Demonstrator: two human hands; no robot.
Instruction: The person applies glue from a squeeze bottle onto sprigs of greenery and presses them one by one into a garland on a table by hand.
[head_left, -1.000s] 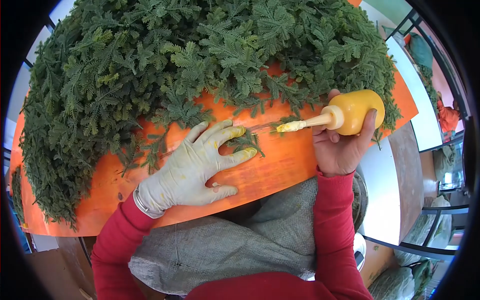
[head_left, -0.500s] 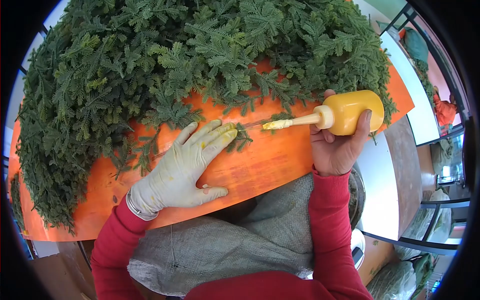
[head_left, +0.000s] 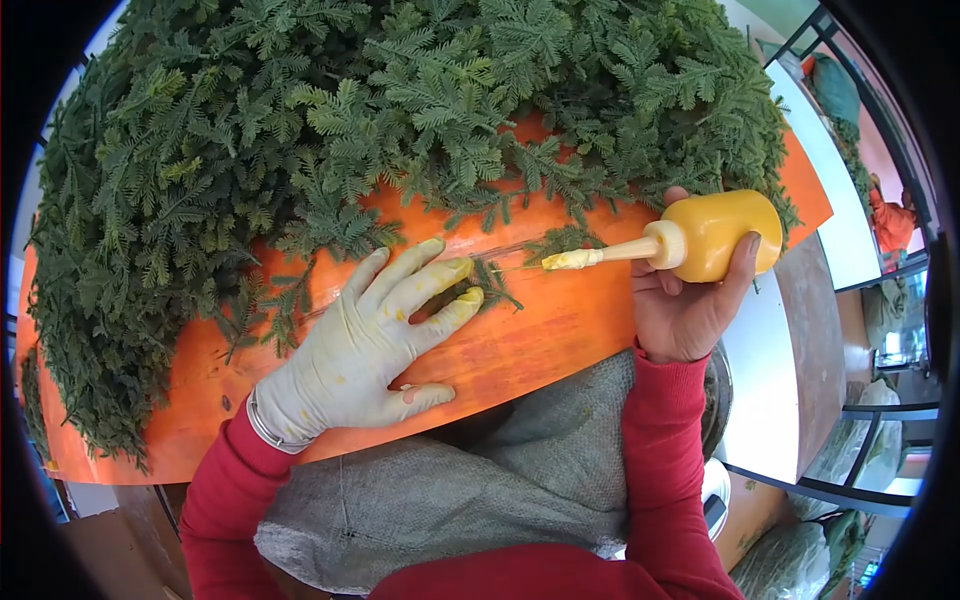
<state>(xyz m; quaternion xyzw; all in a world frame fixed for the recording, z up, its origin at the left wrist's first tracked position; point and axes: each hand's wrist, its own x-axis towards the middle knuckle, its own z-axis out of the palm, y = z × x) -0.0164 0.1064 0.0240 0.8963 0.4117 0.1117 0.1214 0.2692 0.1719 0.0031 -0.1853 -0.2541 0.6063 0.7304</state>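
My left hand [head_left: 355,345], in a pale glove stained yellow, lies over the orange table [head_left: 520,345] with its fingers spread. Its fingertips rest beside a small green fir sprig [head_left: 493,285], partly hidden by them; whether they press on it I cannot tell. My bare right hand [head_left: 690,310] is wrapped around a yellow squeeze bottle [head_left: 730,235] held on its side. The bottle's long nozzle points left toward the sprig, its tip coated with yellowish paste. A thin strand seems to run from the tip to the sprig. Another sprig [head_left: 565,241] lies just behind the nozzle.
A large heap of green fir branches [head_left: 430,110] covers the back and left of the table. Grey woven cloth [head_left: 450,510] covers my lap below the table's front edge. A white surface [head_left: 760,380] stands at the right, with plastic-wrapped bundles [head_left: 790,560] on the floor beyond.
My right hand has drawn the bottle to the right and slightly toward me, away from the sprig. My left fingers have spread apart, and the sprig's end has shifted slightly right.
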